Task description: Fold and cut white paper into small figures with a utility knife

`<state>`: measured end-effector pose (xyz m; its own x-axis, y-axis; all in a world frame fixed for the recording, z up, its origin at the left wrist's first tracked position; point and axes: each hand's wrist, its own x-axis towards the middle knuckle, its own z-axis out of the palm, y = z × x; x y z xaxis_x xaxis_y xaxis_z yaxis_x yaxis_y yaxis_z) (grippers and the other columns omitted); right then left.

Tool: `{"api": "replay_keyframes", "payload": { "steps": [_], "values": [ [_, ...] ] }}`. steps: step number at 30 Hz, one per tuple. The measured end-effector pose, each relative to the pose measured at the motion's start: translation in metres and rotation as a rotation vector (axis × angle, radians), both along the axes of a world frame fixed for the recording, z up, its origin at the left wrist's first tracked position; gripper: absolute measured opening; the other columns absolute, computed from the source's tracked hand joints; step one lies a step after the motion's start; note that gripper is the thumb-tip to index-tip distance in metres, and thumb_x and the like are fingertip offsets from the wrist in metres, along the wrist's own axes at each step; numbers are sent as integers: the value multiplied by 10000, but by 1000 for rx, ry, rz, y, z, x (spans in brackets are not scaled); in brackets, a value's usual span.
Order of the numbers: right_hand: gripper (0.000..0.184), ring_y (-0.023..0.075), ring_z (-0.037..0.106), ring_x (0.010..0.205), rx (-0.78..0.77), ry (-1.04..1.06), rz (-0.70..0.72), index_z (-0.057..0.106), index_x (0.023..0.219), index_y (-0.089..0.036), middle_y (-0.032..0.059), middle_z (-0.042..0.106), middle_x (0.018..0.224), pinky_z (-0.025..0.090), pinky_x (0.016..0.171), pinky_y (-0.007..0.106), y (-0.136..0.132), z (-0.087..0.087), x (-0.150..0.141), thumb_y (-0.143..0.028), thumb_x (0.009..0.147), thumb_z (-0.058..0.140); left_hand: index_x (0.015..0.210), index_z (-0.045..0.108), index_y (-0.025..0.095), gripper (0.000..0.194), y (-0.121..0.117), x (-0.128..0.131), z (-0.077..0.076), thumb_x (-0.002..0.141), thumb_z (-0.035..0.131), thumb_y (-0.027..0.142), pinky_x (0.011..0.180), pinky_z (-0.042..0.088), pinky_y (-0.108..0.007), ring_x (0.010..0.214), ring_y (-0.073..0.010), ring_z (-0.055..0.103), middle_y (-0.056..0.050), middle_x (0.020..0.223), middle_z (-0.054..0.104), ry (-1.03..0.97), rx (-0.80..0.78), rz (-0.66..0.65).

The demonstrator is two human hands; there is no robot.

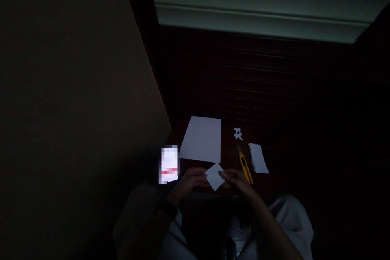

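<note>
Hands holding paper square, lit screen pixelated

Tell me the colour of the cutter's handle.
The handle is yellow, best seen in the head view.

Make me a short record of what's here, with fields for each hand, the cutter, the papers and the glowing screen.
left hand: on the left corner of the small square
right hand: on its right corner
cutter: yellow, blade out, right of the large sheet
scraps: above the cutter
stack: white, right of the cutter
screen: lit, pixelated, left of the large sheet
</note>
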<state>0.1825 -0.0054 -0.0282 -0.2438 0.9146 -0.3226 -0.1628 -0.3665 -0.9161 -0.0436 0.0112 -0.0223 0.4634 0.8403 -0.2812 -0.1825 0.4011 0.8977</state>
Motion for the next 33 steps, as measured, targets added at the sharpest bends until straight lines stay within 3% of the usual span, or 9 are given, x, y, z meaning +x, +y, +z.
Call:
{"api": "replay_keyframes", "payload": {
  "steps": [4,7,16,21,27,33],
  "values": [
    [375,164,593,572,39,-205,60,638,679,-129,21,629,620,477,495,256,1,-5,-7,-499,644,683,921,643,85,377,1,2,3,729,629,410,594,518,-309,684,-217,654,-118,787,680,185,51,-106],
    [390,138,547,498,24,-251,43,589,597,-136,0,593,563,437,447,236,3,-12,-10,-514,635,678,848,656,87,416,1,5,4,726,599,480,524,497,-266,612,-186,637,-95,727,670,288,118,-105],
    [325,104,494,482,106,-166,24,646,676,-133,-7,589,569,350,451,208,6,-12,-17,-447,626,714,746,677,104,388,-1,13,-3,704,611,485,496,462,-232,568,-150,597,-61,683,658,316,162,-174],
    [300,109,495,478,66,-187,-64,657,673,-129,-4,589,563,346,451,216,5,-11,-18,-410,604,736,767,677,107,408,-2,15,-8,694,607,502,499,458,-242,613,-173,605,-68,713,672,349,201,-142],
    [274,118,514,523,140,-234,-52,675,689,-138,-1,616,599,358,496,227,7,-16,-19,-394,608,730,793,679,108,392,-2,16,-9,701,608,482,504,449,-237,605,-165,597,-65,712,665,341,223,-179],
    [263,138,549,587,153,-215,-15,682,683,-141,18,652,651,397,561,242,5,-11,-17,-397,632,711,755,664,118,375,-4,20,-9,725,582,482,507,421,-222,601,-153,575,-45,682,643,356,244,-48]
  ]
}}
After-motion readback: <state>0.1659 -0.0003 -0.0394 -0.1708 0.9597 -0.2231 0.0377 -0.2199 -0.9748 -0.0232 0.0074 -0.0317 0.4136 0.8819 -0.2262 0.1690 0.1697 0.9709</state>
